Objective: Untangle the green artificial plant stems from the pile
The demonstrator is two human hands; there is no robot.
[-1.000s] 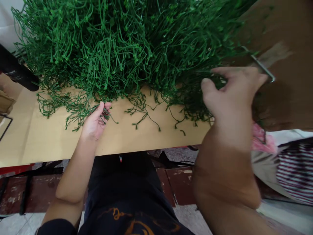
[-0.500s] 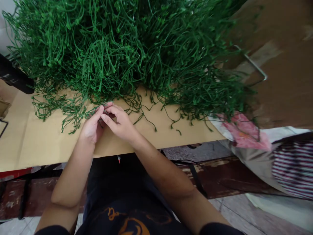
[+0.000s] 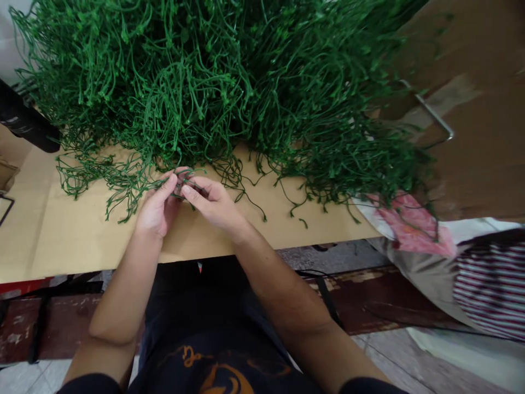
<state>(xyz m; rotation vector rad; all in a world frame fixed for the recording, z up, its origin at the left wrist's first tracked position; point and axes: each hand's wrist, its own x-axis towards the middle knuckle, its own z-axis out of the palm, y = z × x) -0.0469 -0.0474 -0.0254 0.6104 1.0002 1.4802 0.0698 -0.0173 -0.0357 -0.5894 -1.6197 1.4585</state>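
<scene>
Thin green plastic stems with small knobbed tips run between my two hands, just above the cardboard. My left hand is closed on them, its thumb pressing from above. The fingers and thumb of my right hand pinch the stems' other end; its fingertips are partly hidden. To the left of my hands, loose green stems lie tangled on the cardboard. A large heap of the same stems rises right behind my hands.
The cardboard-covered table ends just in front of my body. A black cylinder stands at the left. At the right are a brown cardboard panel with a metal handle, pink plastic, and a person in striped cloth.
My right hand has shifted slightly right, away from my left, so more of the stems shows between them. The whole view has moved a little.
</scene>
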